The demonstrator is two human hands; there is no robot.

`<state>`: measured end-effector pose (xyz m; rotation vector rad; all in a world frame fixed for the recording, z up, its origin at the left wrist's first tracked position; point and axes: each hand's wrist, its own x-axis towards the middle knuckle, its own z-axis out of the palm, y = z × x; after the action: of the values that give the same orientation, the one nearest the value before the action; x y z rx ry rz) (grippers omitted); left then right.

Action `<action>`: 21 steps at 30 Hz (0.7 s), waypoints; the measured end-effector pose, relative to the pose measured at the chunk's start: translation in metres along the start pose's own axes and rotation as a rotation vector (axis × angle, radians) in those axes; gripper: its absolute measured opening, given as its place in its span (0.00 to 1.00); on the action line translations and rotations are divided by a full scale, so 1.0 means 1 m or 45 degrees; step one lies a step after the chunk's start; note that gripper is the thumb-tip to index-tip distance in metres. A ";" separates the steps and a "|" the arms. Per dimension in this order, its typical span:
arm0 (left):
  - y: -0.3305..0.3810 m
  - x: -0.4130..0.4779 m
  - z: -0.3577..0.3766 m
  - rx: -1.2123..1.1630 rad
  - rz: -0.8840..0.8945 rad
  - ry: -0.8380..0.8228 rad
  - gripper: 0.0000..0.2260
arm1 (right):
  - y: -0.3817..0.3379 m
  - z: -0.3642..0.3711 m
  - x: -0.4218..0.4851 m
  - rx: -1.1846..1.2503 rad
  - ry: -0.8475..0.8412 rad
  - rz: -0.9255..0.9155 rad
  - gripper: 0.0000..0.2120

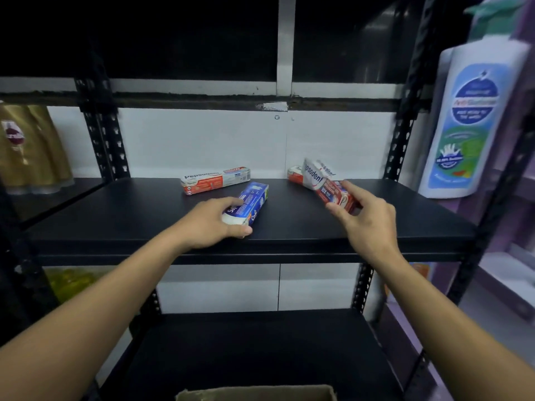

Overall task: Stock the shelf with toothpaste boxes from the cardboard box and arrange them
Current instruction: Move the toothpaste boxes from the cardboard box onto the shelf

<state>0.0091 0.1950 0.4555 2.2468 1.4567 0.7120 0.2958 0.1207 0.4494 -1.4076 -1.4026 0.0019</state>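
left hand (212, 219) grips blue toothpaste box (254, 201) lying on black shelf (115, 215), frame centre | right hand (367, 217) pinches tilted red-white box (321, 182), centre right | Pepsodent box (215, 179) flat behind the blue one | cardboard box (254, 393) rim, bottom edge

The light is dim: everything above the left hand (208, 224) and the right hand (367, 218) sinks to near black, the white back wall (202, 140) beyond them is the brightest patch, and the black shelf (130, 215) under them has a faint sheen. The red-and-white toothpaste box (318, 180) held in the right hand is smeared by motion blur, while the blue toothpaste box (254, 201) in the left hand reads sharper. Right of the right hand a white bottle (474, 125) looks soft and stretched by wide-angle distortion.
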 end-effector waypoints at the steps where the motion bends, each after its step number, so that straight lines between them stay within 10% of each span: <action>1: 0.004 0.006 0.007 0.042 0.023 0.035 0.34 | 0.005 -0.006 0.002 -0.026 0.046 -0.030 0.24; 21: 0.034 0.105 0.065 0.321 0.041 0.159 0.32 | 0.107 -0.033 0.077 -0.671 -0.257 0.418 0.20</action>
<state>0.1078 0.2760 0.4445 2.4562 1.6549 0.7257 0.4150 0.1851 0.4423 -2.1154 -1.3745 -0.0144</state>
